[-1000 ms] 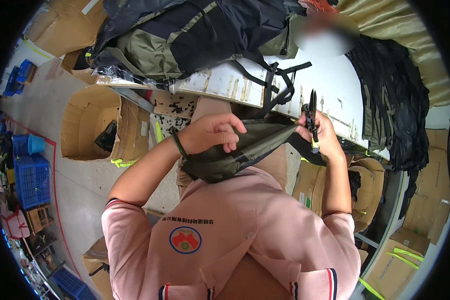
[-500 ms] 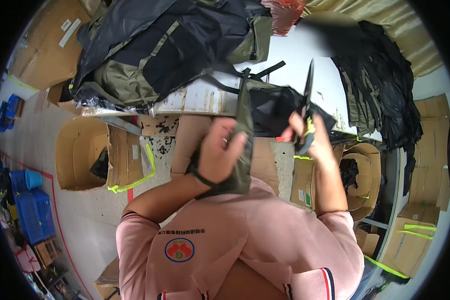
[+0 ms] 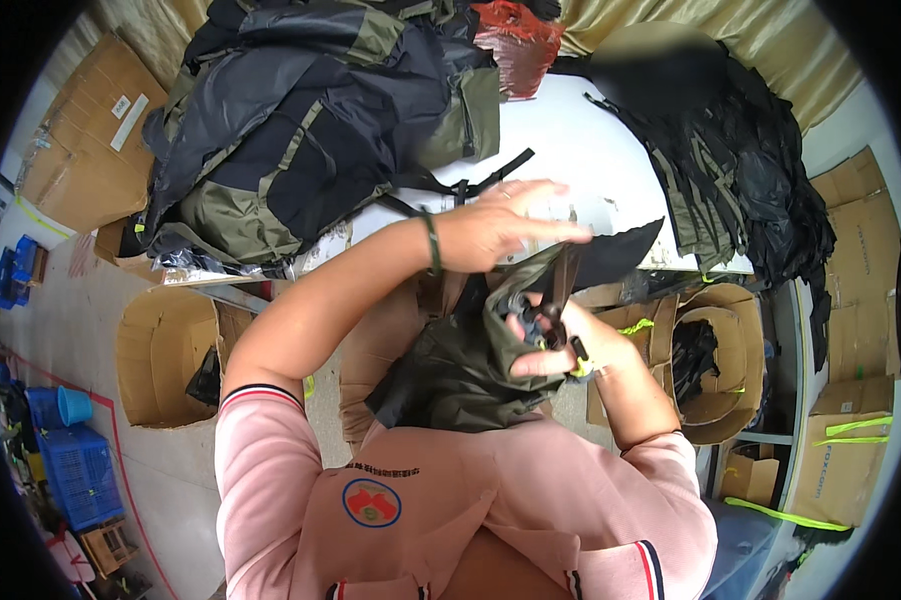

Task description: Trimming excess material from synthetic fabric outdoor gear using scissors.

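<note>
Has the left hand point(image 3: 500, 228) now released and spread wide near the olive fabric point(image 3: 475, 365), instead of gripping it as before. Keeps scissors point(image 3: 552, 315) clenched in the right hand point(image 3: 578, 335), now brought to the fabric; cannot tell if also grasping it. Has this fabric between pink shirt point(image 3: 560, 480) and white table point(image 3: 595, 140).

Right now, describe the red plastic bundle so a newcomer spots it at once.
Start at the white table in front of the person. Go to its far side, between the large dark-and-olive heap on the left and the mostly black pile on the right. The bundle is crumpled and shiny, its red unlike either neighbour.
</note>
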### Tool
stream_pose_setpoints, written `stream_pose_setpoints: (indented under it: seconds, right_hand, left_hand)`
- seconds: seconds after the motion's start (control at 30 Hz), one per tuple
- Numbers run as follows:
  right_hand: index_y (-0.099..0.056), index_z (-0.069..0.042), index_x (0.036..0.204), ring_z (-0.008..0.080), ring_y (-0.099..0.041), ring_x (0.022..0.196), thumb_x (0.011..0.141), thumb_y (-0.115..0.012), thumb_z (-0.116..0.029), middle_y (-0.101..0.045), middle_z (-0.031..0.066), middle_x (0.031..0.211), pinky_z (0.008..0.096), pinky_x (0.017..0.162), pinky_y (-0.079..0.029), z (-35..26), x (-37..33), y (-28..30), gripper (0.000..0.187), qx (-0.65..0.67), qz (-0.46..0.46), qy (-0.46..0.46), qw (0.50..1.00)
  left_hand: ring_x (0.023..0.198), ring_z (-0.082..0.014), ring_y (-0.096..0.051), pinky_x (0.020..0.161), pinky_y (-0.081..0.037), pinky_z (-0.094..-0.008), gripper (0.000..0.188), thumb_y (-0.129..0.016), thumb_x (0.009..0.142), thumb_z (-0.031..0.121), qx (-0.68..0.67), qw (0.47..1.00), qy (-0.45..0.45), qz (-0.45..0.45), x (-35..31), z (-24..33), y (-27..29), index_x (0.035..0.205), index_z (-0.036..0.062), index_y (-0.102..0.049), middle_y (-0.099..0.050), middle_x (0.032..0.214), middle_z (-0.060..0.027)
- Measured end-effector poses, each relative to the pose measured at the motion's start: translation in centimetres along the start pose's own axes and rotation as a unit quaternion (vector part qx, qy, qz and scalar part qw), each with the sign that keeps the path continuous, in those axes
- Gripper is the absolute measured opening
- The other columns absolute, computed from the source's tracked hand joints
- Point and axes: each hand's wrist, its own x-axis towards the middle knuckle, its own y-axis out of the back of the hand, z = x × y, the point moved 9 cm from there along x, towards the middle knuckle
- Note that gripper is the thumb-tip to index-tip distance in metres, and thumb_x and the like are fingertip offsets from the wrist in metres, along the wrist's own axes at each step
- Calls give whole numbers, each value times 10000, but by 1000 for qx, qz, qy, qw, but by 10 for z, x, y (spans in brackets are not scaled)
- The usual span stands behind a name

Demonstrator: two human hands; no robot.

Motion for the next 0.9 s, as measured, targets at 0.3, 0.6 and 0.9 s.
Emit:
stream_pose_setpoints:
  seconds: [0.3,0.6,0.9]
  right_hand:
    - [-518,-32,917,106,-517,734,763,-770,-67,-577,41,822,288,641,-452,-45,-17,0,298,-110,-109,92,984]
    - [-536,-13,876,273,-539,722,742,-701,-34,-562,135,772,361,675,-437,-69,-17,134,214,-360,252,52,897]
    - [-520,-15,846,374,-548,735,695,-740,-41,-580,189,763,407,674,-442,-12,47,83,269,-395,120,22,911]
  left_hand:
    - [1348,-344,-328,1123,-134,-576,126,-688,657,47,259,962,-35,-76,0,8,46,751,87,-613,-455,1381,-105]
    - [631,-79,-523,931,-467,-341,294,-755,747,61,2,966,257,-21,-121,28,122,758,46,-461,-528,666,-6]
    - [912,-77,-603,806,-475,-220,285,-606,827,-52,-425,774,412,225,-227,-1,44,1109,-9,-586,-656,990,-32]
